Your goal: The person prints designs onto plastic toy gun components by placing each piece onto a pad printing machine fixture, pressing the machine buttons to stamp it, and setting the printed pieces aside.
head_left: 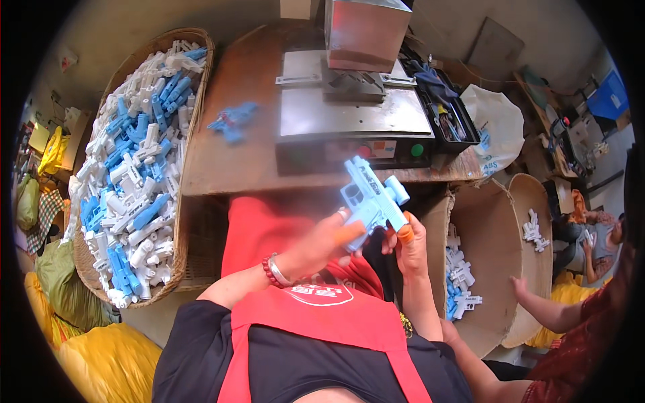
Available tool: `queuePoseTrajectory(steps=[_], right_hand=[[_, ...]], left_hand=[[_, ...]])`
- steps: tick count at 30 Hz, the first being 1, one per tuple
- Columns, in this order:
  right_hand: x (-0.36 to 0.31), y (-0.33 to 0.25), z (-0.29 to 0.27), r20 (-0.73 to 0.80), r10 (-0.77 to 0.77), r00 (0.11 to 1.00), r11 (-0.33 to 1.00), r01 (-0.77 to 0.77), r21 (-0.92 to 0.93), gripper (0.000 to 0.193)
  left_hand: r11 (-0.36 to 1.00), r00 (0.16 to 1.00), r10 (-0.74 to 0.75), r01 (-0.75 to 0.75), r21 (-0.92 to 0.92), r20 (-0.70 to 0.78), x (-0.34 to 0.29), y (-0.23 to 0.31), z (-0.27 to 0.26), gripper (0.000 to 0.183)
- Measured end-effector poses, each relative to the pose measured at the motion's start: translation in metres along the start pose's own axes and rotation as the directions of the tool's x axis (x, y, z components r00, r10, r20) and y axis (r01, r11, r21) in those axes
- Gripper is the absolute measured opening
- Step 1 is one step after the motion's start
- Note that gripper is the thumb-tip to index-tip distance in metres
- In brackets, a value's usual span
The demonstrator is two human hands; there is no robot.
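A light blue toy pistol (373,203) is raised in front of my red apron, close to the table's front edge. My left hand (321,243), slightly smeared by motion, closes on its grip, with an orange cover on one finger. At the pistol's other end my right hand (411,250) pinches it, an orange cover showing on that thumb or finger too. Some blue toy pieces (233,122), blurred, lie on the wooden table (225,158) left of a metal press-like machine (353,119) with a red and a green button.
A long wicker basket (206,74) heaped with white and blue toy guns stands at left. Large cardboard boxes (484,201) at right hold more toy guns. A black tool tray (460,141) adjoins the machine. Another person's arm (551,312) reaches in from the right.
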State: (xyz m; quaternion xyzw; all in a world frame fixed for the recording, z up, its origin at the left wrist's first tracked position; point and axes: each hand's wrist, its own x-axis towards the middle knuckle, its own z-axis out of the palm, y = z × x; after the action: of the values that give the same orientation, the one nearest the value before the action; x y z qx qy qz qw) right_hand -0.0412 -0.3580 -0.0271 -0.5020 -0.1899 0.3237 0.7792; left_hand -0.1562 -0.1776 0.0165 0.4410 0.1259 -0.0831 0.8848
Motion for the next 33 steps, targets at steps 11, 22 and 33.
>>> queuePoseTrajectory(steps=[11,22,33], right_hand=[[0.001,-0.007,-0.010,-0.029,-0.058,0.998,0.993,0.060,0.100,0.053],[-0.009,0.021,-0.042,-0.084,-0.025,0.996,0.967,0.046,0.252,0.060],[-0.096,-0.066,-0.266,-0.204,-0.802,0.562,-0.057,-0.412,-0.909,0.052]], left_hand=[[1.000,0.997,0.008,-0.009,0.005,0.078,0.022,-0.001,0.013,0.039],[0.943,0.986,0.153,-0.167,0.286,0.070,0.057,-0.030,0.003,0.034],[-0.039,0.373,0.824,0.788,0.614,-0.427,-0.142,0.124,-0.308,0.013]])
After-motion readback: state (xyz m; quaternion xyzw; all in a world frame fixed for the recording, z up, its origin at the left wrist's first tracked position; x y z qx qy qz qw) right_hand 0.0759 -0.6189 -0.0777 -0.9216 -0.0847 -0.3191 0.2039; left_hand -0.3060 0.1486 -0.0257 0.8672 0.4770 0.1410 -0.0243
